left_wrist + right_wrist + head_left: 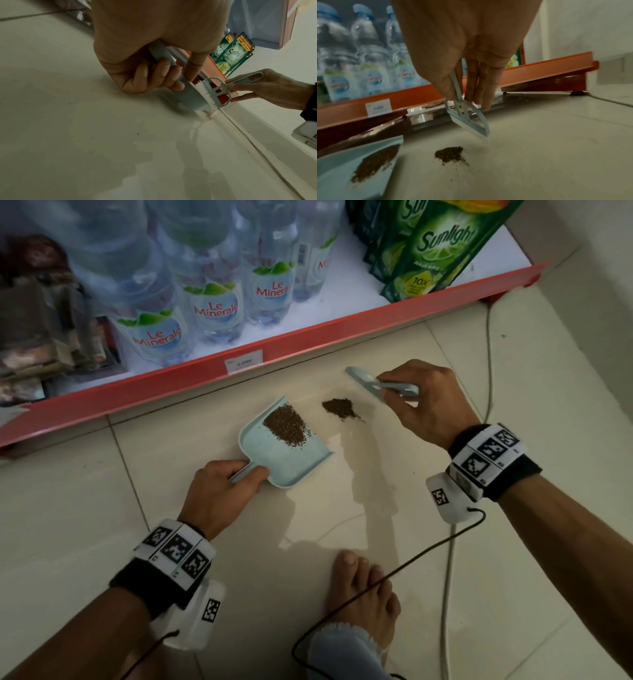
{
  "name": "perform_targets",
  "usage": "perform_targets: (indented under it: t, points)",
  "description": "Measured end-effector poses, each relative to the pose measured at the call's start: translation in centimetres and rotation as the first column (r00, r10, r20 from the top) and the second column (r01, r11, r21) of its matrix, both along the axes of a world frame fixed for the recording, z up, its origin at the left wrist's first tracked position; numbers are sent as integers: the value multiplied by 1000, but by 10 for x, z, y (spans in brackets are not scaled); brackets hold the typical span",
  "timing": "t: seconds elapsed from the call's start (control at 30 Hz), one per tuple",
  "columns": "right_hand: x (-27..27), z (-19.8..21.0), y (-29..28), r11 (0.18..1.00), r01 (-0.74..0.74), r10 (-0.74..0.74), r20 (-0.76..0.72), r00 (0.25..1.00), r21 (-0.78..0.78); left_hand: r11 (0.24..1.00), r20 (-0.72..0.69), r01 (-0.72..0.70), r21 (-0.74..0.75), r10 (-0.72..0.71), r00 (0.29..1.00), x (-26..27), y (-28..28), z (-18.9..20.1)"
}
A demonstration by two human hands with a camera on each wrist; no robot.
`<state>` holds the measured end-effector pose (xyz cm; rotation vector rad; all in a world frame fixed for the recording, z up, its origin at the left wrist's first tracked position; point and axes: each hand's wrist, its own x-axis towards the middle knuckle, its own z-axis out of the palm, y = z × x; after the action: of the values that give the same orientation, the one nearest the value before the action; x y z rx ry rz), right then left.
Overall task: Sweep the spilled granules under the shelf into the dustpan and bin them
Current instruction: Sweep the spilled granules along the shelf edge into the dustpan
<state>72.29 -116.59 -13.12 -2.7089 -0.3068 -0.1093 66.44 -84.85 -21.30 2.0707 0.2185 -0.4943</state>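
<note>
A pale blue dustpan point(291, 453) lies on the tiled floor in front of the red shelf; a heap of brown granules point(286, 424) sits inside it. My left hand point(226, 484) grips its handle point(161, 54). A smaller pile of granules point(339, 408) lies on the floor just right of the pan's mouth, also seen as the floor pile point(451, 154). My right hand point(421, 402) pinches the handle of a small blue hand brush point(366, 381), whose white bristles point(471, 129) hover above and beyond that pile.
The red shelf edge point(274, 357) runs diagonally, with a low gap beneath it point(436, 115). Water bottles point(212, 302) and green Sunlight pouches point(435, 244) stand on it. A white cable point(488, 354) trails along the right; my bare foot point(366, 594) rests below.
</note>
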Motion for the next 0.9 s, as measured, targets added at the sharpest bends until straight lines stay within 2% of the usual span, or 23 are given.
perform_targets:
  t: [0.1, 0.13, 0.2, 0.3, 0.4, 0.53, 0.6, 0.7, 0.9]
  points:
    - [-2, 10, -4, 980, 113, -124, -58, 991, -163, 1000, -9, 17, -8, -18, 1000, 6, -6, 2]
    - [-2, 13, -7, 978, 127, -140, -69, 988, -167, 1000, -18, 18, -13, -18, 1000, 7, -8, 2]
    - [-2, 18, -14, 982, 188, -190, -114, 975, -29, 1000, -30, 15, -21, -15, 999, 9, -11, 1]
    - [-2, 23, -21, 909, 354, -302, -240, 923, 218, 1000, -44, 17, -21, -18, 999, 10, -16, 0]
    - [-1, 23, -26, 871, 400, -327, -271, 905, 287, 1000, -38, 30, -10, -30, 999, 11, -21, 0]
    - [0, 11, -20, 918, 365, -361, -56, 931, 151, 999, -38, 43, -2, -43, 998, 9, -25, 0]
    - [-3, 1, -9, 953, 290, -292, 7, 957, 92, 999, -38, 51, 12, -51, 998, 8, -25, 0]
    - [-16, -12, 9, 986, 168, -168, -18, 986, 8, 999, -31, 44, 23, -44, 999, 8, -24, 0]
    - [-36, -18, 26, 982, 173, -173, -7, 985, 71, 999, -26, 28, 34, -27, 999, 8, -21, -1]
